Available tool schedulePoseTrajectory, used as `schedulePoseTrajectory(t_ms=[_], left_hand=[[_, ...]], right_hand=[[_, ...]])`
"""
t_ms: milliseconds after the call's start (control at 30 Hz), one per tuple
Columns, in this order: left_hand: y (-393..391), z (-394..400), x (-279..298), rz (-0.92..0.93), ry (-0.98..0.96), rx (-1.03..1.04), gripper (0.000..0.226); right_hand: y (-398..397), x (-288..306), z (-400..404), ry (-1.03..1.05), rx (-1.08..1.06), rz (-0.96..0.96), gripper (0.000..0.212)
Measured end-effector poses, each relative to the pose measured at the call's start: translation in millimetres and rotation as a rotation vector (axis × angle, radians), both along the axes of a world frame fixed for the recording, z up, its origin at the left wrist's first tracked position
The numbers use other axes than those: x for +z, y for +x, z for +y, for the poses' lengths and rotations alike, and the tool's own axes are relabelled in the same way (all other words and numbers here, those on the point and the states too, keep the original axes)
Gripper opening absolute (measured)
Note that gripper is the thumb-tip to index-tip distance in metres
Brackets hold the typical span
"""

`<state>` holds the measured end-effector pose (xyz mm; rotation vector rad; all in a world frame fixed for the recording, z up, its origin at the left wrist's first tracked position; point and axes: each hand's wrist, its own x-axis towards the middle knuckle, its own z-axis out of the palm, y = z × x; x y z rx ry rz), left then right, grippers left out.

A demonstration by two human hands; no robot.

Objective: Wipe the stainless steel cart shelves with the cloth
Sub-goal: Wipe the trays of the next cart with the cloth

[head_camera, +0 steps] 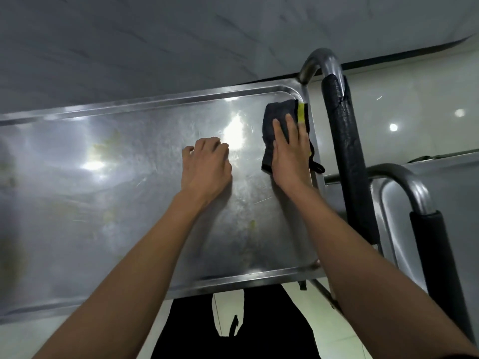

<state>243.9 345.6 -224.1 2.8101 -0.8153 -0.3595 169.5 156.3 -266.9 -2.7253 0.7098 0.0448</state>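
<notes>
While the far right corner is being wiped: notes as follows.
Right hand (pixel 287 149): laid flat, fingers straight, pressed on the cloth (pixel 281 120); nothing is gripped.
Left hand (pixel 204 164): fingers curled loosely, braced on the top shelf (pixel 129 190); nothing is held.
Cloth: dark, with a yellow strip; lies by the shelf rim, beside the padded handle (pixel 347 156).
Shelf: dull steel, smeared; yellowish stains are seen leftward.
Technique: even pressure is advised, with overlapping strokes carried toward the stains.

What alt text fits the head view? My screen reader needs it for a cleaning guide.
A person's right hand presses a dark cloth flat in the far right corner of a smudged steel cart shelf. The left hand rests on the shelf with fingers curled, beside the padded cart handle.
</notes>
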Motion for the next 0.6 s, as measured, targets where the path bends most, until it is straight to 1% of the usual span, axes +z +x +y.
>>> schedulePoseTrajectory(t_ms=[33,133,200,400,600], left_hand=[[0.4,7.7,0.4,0.001,-0.002,0.017,0.025],[3.5,34.3,0.2,0.003,0.001,0.065,0.028],[5.7,52.3,-0.6,0.006,0.008,0.08,0.028],[10.6,113.5,-3.6,-0.005,-0.006,0.126,0.028],[13.4,172.9,-6.1,0.012,0.053,0.14,0.028]], right_hand=[[-0.8,1.1,4.5,0.003,-0.003,0.005,0.066],[-1.6,2.0,25.7,0.008,0.012,-0.018,0.053],[-1.7,0.0,45.4,0.003,0.02,-0.026,0.051],[8.4,-4.5,112.9,-0.035,0.092,-0.08,0.057],[27.1,-6.0,180.6,-0.043,0.125,-0.08,0.062]])
